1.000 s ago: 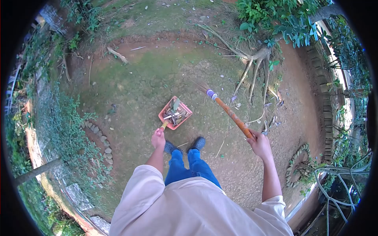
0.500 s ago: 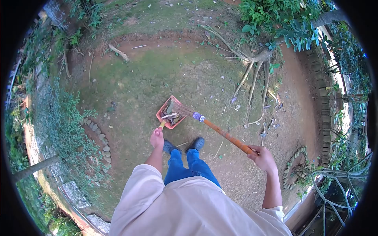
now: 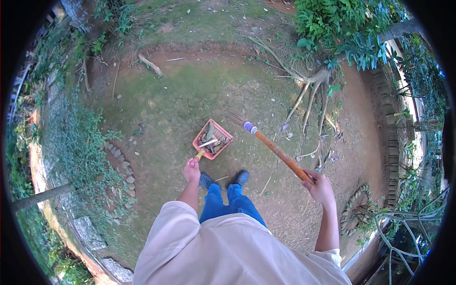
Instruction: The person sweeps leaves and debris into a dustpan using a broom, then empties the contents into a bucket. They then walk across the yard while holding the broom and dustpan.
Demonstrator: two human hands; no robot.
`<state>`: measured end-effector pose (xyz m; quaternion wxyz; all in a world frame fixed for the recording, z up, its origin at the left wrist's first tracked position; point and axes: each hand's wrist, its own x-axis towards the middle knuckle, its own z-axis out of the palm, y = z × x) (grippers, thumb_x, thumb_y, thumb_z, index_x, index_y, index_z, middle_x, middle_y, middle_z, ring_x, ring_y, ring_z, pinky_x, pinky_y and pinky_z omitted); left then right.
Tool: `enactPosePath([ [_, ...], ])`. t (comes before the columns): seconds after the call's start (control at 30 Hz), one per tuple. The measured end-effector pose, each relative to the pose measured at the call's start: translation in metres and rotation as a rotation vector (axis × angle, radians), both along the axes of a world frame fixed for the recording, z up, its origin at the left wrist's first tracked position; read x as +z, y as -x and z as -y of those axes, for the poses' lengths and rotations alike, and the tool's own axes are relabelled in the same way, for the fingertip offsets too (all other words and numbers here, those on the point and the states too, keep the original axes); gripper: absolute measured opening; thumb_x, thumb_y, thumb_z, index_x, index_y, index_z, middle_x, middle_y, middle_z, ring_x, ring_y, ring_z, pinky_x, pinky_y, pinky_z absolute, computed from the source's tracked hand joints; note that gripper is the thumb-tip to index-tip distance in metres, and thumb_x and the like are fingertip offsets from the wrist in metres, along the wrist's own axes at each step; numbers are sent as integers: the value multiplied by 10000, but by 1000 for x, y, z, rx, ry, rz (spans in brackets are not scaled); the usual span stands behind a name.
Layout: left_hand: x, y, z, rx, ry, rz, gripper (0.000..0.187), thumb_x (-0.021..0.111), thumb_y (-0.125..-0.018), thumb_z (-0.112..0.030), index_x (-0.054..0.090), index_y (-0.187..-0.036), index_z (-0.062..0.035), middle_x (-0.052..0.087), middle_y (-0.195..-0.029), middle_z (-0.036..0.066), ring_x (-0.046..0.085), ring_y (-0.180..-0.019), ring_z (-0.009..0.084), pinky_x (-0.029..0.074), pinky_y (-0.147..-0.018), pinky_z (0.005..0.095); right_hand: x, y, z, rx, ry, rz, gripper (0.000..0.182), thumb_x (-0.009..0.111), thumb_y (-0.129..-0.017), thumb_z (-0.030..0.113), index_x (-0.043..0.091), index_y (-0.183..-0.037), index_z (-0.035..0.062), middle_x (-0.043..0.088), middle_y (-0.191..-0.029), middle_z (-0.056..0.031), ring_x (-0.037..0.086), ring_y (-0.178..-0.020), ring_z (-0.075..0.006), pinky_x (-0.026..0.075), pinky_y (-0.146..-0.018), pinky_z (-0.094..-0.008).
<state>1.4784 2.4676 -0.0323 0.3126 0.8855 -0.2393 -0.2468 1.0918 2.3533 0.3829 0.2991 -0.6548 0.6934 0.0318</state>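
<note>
My left hand (image 3: 192, 169) is closed around the yellow handle of an orange-red dustpan (image 3: 225, 145). Dry leaves and bits of debris (image 3: 209, 139) lie in the pan, which is in front of my feet. In my right hand (image 3: 318, 187) is the orange-brown stick of a broom (image 3: 280, 153), gripped close to its end. Purple and white binding wraps the broom's neck, and its thin brown bristles point up and left, just beyond the pan's right corner.
Exposed tree roots (image 3: 311, 90) spread over the ground at the upper right, with scattered leaves (image 3: 332, 156) near them. Stones (image 3: 126, 165) border a planted patch on the left. A ring of stones (image 3: 349, 209) sits at the right. Leafy bushes (image 3: 332, 23) hang over the top right.
The broom's bristles have left the dustpan and moved right, clear of the debris. The pan shows slightly farther right in view, with my left hand still on its handle.
</note>
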Motion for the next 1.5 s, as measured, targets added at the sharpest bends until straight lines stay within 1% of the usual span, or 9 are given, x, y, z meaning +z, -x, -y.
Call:
enactPosePath([
  [0.43,13,-44,-23,182,-4,-32,338,697,-835,-278,682,-1159,-181,699,-1099,113,663,-1024,313,509,-920,409,-22,-41,12,74,-22,62,473,736,-778,170,659,-1231,57,714,-958,-222,705,-912,-339,527,-829,-393],
  [0.53,22,-57,-34,303,-11,-63,360,719,-849,-271,687,-1168,-108,721,-1055,108,685,-999,257,517,-902,373,-18,-67,17,129,-30,68,472,734,-780,179,660,-1232,63,713,-978,-219,704,-926,-334,525,-845,-393],
  [0.7,13,-86,-58,490,-7,-95,380,699,-826,-295,699,-1159,-113,719,-1065,114,682,-1006,270,513,-916,386,-9,-128,27,252,-42,32,481,734,-780,209,661,-1238,83,710,-1001,-221,697,-956,-342,522,-866,-399],
  [0.87,29,-102,-77,670,-14,-102,346,721,-817,-297,709,-1125,-142,718,-1044,116,680,-989,303,520,-893,416,-29,-176,48,385,-39,89,483,724,-787,208,654,-1252,99,707,-1009,-227,686,-988,-357,517,-882,-411],
  [1.07,44,-119,-88,849,-52,-91,356,730,-809,-320,719,-1113,-134,722,-1028,123,685,-967,312,521,-873,421,-44,-262,90,582,-49,98,481,714,-791,197,648,-1259,101,698,-1058,-225,674,-1026,-357,512,-899,-412],
  [1.27,25,-134,-87,1042,-20,-85,382,734,-790,-359,727,-1110,-151,727,-1014,125,689,-949,318,525,-859,421,-73,-368,155,748,-63,203,496,718,-789,216,643,-1262,89,687,-1091,-222,661,-1042,-370,515,-909,-418],
  [1.33,37,-139,-80,1110,-3,-109,391,729,-786,-366,726,-1116,-157,727,-1014,126,688,-956,318,524,-867,418,-90,-407,184,860,-23,177,498,716,-791,229,642,-1264,89,686,-1091,-223,658,-1044,-373,513,-915,-425],
  [1.43,25,-148,-68,1184,-64,-146,421,726,-793,-288,705,-1162,-87,734,-1042,101,690,-988,256,510,-894,371,-101,-480,224,966,-31,156,490,708,-799,238,643,-1264,96,684,-1091,-223,652,-1048,-377,510,-923,-433],
  [1.5,19,-149,-55,1249,-87,-182,415,727,-795,-275,703,-1163,-84,735,-1038,97,690,-986,248,506,-901,367,-110,-521,244,1028,-39,139,483,703,-803,241,645,-1262,101,684,-1088,-222,650,-1047,-381,508,-927,-436],
])
